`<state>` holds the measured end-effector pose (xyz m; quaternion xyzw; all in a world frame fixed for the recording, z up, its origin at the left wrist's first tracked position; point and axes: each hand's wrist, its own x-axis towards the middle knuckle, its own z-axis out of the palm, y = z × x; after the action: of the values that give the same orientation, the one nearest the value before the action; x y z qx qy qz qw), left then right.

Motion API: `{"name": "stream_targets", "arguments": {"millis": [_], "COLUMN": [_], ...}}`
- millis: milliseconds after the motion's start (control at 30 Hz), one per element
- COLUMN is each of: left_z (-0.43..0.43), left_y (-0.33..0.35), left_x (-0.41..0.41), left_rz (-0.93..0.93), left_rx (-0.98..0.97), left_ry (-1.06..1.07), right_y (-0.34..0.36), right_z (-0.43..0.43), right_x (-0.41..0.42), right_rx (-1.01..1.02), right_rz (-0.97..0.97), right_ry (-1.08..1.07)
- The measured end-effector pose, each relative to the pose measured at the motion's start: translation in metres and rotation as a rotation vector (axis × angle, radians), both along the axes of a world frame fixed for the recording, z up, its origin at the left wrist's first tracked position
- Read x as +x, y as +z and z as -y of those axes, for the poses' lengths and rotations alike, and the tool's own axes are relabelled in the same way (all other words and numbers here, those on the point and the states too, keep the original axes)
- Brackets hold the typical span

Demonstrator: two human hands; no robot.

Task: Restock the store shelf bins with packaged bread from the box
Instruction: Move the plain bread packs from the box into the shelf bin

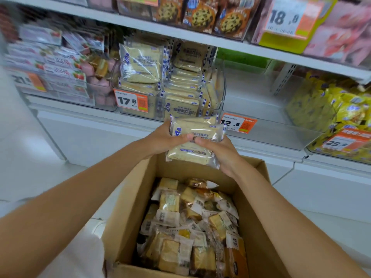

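Presently both hands are engaged on one load. The left hand (164, 140) grips the left end of a small stack of bread packs (193, 130), fingers curled beneath it. The right hand (221, 155) grips the lower right corner, thumb lying on the printed film. Neither hand is spread; both are closed on the stack. It holds at least two packs; I cannot tell the exact number.

Location: the stack is held in mid-air at centre frame, above the far rim of the box (130, 193) and just below the front of the clear bin (221, 101) carrying the 17.8 tag (131, 101). It touches neither.

Reason for the grip, in my judgement: the wrappers look slick and the packs lie loose on one another, so clamping from both ends keeps them squared as one block. The bin holds matching packs, most stacked flat and one standing at the rear left, which marks it as the destination.

Orientation: the printed faces are turned up toward me. The long axis runs across the frame, left to right, dipping slightly at the right end. That agrees with the flat stacks in the bin, so I judge little turning is needed before placing.

Stock: the box at lower centre holds many mixed packs (190, 217), jumbled. I judge the task part-way done.
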<state>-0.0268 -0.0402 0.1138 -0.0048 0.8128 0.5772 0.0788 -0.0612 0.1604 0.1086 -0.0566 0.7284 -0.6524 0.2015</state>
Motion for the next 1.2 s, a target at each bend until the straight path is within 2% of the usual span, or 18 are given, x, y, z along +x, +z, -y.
{"name": "stream_targets", "arguments": {"millis": [100,200,233,300,400,533,733,933,1067,1200], "left_z": [0.019,0.039,0.049,0.074,0.101,0.121,0.139,0.139,0.138,0.138], "left_y": [0.027,0.051,0.056,0.057,0.055,0.041,0.024,0.022,0.022,0.022], "left_x": [-0.023,-0.050,-0.061,-0.087,-0.125,-0.163,-0.169,-0.168,-0.167,-0.165], "left_rz": [-0.158,-0.303,-0.410,-0.620,-0.685,-0.616,-0.786,-0.807,-0.821,-0.822], "left_rx": [-0.127,-0.038,-0.097,-0.448,-0.932,-1.160,-1.152,-1.121,-1.103,-1.102], "left_ry": [0.136,0.267,0.291,0.351,0.459,0.401,0.365,0.362,0.370,0.372], "right_y": [0.031,0.054,0.059,0.067,0.075,0.081,0.078,0.074,0.065,0.066], "right_z": [0.025,0.044,0.048,0.057,0.072,0.098,0.131,0.136,0.135,0.136], "right_x": [-0.018,-0.046,-0.057,-0.081,-0.124,-0.179,-0.246,-0.254,-0.252,-0.251], "right_rx": [-0.017,-0.104,-0.130,-0.190,-0.245,-0.189,-0.110,0.189,0.208,0.235], "right_rz": [-0.088,-0.100,-0.115,-0.137,-0.142,-0.186,-0.212,-0.310,-0.478,-0.493], "right_ry": [-0.093,-0.199,-0.231,-0.276,-0.268,-0.296,-0.346,-0.397,-0.456,-0.507]}}
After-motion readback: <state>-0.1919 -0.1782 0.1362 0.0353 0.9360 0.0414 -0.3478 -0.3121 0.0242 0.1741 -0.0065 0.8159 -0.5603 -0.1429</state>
